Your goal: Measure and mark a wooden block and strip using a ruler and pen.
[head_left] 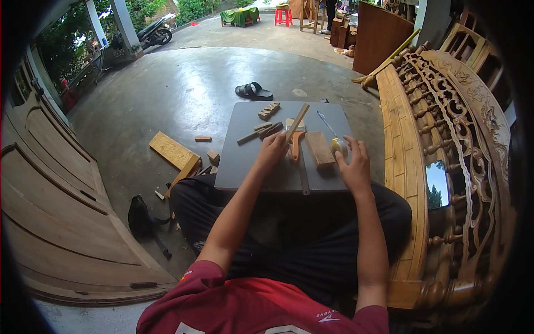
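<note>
My left hand (271, 152) is closed around a narrow wooden strip (298, 121), which slants up and away to the right above a grey board (239, 175) across my lap. At the board's right side, my right hand (356, 166) curls around a small pale bottle-like thing with a yellow tip (335, 145); its full shape is hidden. Between my hands lie a paintbrush (296, 143) with an orange handle and a rectangular wood block (319, 150). A thin metal strip (304, 181) points toward me. Beyond the block is a slim blue-and-white pen-like item (326, 122).
Small wood pieces (269, 110) lie on the board's far left part. On the floor to the left are a yellowish plank (171, 149), offcuts and a black bag (142, 216). A black sandal (253, 91) sits beyond the board. A carved wooden bench (403, 167) stands close on the right.
</note>
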Tool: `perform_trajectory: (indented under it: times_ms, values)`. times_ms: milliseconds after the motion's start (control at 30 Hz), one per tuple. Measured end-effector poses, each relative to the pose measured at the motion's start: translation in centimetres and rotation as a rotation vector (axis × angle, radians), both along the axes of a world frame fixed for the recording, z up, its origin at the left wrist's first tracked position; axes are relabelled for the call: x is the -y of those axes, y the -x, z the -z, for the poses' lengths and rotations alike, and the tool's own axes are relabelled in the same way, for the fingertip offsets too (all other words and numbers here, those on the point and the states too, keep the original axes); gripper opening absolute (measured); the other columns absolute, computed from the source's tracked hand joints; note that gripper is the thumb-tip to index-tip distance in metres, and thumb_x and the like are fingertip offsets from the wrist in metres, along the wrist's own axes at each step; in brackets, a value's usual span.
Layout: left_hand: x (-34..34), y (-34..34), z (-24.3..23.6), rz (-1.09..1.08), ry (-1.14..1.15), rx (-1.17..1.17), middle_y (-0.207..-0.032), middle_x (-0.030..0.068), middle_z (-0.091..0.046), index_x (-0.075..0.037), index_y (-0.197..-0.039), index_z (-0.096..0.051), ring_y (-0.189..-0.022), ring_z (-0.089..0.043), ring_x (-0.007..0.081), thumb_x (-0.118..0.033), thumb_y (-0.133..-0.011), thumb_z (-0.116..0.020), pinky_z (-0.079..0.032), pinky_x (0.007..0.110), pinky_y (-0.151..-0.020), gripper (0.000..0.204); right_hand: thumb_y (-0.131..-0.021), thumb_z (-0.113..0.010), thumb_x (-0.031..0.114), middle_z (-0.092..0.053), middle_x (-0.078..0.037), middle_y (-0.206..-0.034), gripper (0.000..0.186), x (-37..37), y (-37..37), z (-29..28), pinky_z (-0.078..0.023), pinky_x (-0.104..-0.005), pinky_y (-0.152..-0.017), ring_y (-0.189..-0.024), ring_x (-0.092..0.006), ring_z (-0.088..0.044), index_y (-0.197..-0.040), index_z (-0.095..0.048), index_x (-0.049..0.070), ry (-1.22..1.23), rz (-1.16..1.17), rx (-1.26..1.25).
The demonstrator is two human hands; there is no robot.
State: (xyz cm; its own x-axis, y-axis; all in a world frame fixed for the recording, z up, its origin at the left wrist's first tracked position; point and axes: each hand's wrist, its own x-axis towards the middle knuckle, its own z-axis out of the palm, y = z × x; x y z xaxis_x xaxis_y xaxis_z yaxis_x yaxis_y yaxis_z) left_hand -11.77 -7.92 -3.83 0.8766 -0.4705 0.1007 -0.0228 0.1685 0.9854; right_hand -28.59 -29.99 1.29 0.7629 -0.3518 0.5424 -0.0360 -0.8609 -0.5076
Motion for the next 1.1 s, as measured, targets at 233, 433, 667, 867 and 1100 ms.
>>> perform_trajectory:
  times_ms: [233, 433, 667, 867, 1100]
  values:
    - [0.3, -0.5, 0.9, 0.022, 0.022, -0.027, -0.071, -0.0018, -0.056, -0.005, -0.098, -0.069, -0.056, -0.049, 0.0067, -0.041, -0.114, -0.051, -0.038, 0.024, -0.051, 0.044, -0.092, -0.076, 0.017, -0.063, -0.018, -0.123, 0.046, -0.2, 0.2, 0.0, -0.049, -0.052, -0.102, -0.116, -0.042, -0.063, -0.136, -0.062, 0.01, -0.001, -0.034, 0.031]
    - [0.0, -0.8, 0.1, -0.042, 0.043, -0.013, -0.066, -0.0019, -0.056, -0.005, -0.091, -0.072, -0.051, -0.046, 0.0073, -0.038, -0.114, -0.051, -0.035, 0.026, -0.048, 0.045, -0.092, -0.077, 0.017, -0.064, -0.018, -0.12, 0.043, -0.8, -0.3, -1.0, -0.05, -0.0508, -0.101, -0.114, -0.0414, -0.064, -0.132, -0.065, 0.009, 0.0, -0.074, 0.069]
    - [-0.7, 0.8, -0.8, -0.125, 0.25, -0.026, -0.068, -0.0087, -0.042, -0.005, -0.123, -0.056, -0.05, -0.035, 0.0008, -0.045, -0.112, -0.06, -0.025, 0.021, -0.043, 0.041, -0.094, -0.075, 0.018, -0.065, -0.017, -0.126, 0.041, -1.1, 0.1, -0.2, -0.049, -0.0484, -0.105, -0.118, -0.0397, -0.063, -0.133, -0.065, 0.011, 0.003, -0.068, -0.005]
    - [-8.0, 2.0, -1.1, -0.271, 0.026, 0.125, -0.071, -0.0054, -0.05, -0.002, -0.125, -0.057, -0.056, -0.044, 0.0008, -0.037, -0.107, -0.071, -0.033, 0.022, -0.046, 0.042, -0.095, -0.077, 0.023, -0.071, -0.013, -0.102, 0.039, -3.6, 1.1, -2.2, -0.053, -0.0453, -0.094, -0.096, -0.0321, -0.071, -0.13, -0.068, 0.011, 0.08, -0.163, -0.046]
    - [-14.4, 5.3, -3.4, -0.346, -0.927, 0.846, -0.1, 0.0086, -0.072, -0.009, -0.108, -0.078, -0.088, -0.07, 0.0308, -0.029, -0.096, -0.079, -0.055, 0.043, -0.08, 0.023, -0.091, -0.083, 0.04, -0.071, -0.014, -0.085, 0.059, -7.6, 2.6, -3.1, -0.056, -0.045, -0.076, -0.08, -0.0349, -0.072, -0.138, -0.062, 0.011, 0.237, -0.393, -0.522]
